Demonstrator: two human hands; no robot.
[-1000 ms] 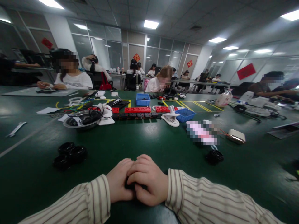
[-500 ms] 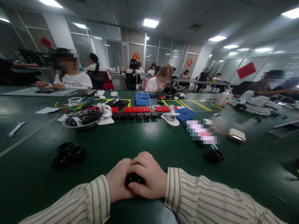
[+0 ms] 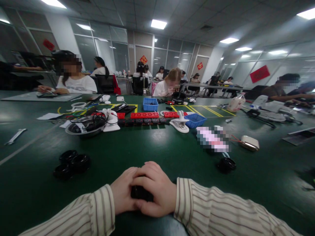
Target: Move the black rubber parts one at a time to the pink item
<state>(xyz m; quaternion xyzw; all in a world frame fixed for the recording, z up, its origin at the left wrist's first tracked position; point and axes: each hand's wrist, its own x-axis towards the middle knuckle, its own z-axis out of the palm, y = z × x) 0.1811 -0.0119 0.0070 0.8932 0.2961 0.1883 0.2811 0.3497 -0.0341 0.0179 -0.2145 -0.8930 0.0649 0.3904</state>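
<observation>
My left hand [image 3: 122,190] is closed around the left side of a black rounded object [image 3: 141,193], low over the near part of the green table [image 3: 115,147]. Over the same object, from the right, curls my right hand [image 3: 158,188], its fingers overlapping those of the left. Most of the black object is hidden, so its exact kind cannot be made out. To the left lies a cluster of glossy black ring-shaped parts [image 3: 81,162]. Another black ring-like part [image 3: 225,164] rests to the right, at the end of a pale strap.
Farther back are a metal bowl [image 3: 73,129] of black parts, a white clip [image 3: 180,124], a red strip [image 3: 145,115] and blue bins [image 3: 150,105]. A wrench [image 3: 15,137] lies far left, a white-and-gold case [image 3: 249,143] right. Several people sit beyond.
My right hand's thumb has shifted slightly lower and the held black object has turned a little between my hands. Both hands stay in nearly the same place.
</observation>
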